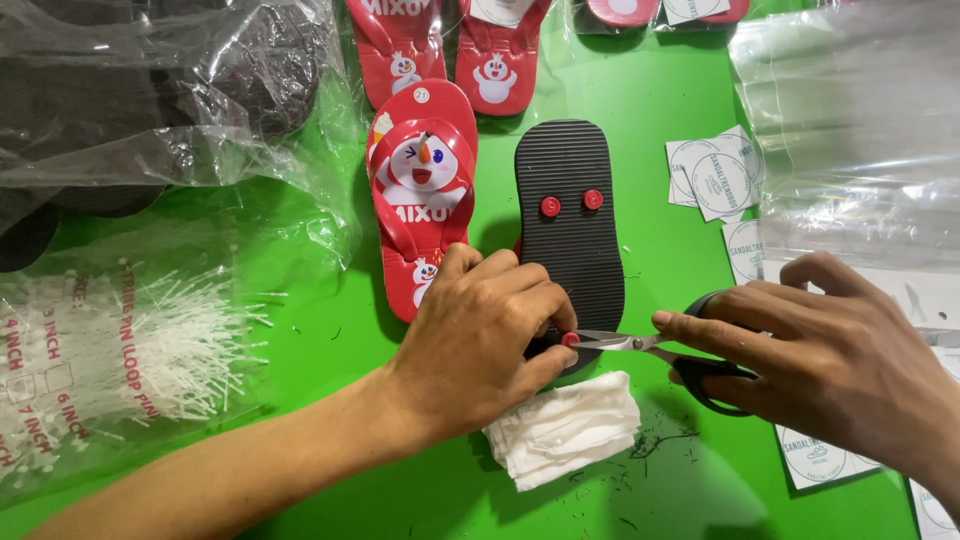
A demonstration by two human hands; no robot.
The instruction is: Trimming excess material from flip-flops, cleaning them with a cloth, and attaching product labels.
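From the head view, my left hand (478,335) presses down on the near end of a black sole (568,225) that lies underside up on the green table (660,130), fingers curled close and pinching at a small red plug (569,339) right at the blade tips. My right hand (820,350) holds black-handled scissors (660,352), fingers through the loops, blades nearly closed and touching that plug. 2 more red plugs (571,203) sit side by side further up the sole, both looking trimmed flat. I judge I am at the trimming step, snipping the strap's toe plug flush; black shavings scattered on the table near the folded white cloth (562,428) fit that. The next move, I think, calls for a steady pinch, blades kept flat to the rubber, and my fingertips clear of the edge. Just beside the sole lies a finished red sandal (422,195) with a snowman print. A bag of white loop pins (120,350) sits at my left, round paper tags (715,180) at my right.
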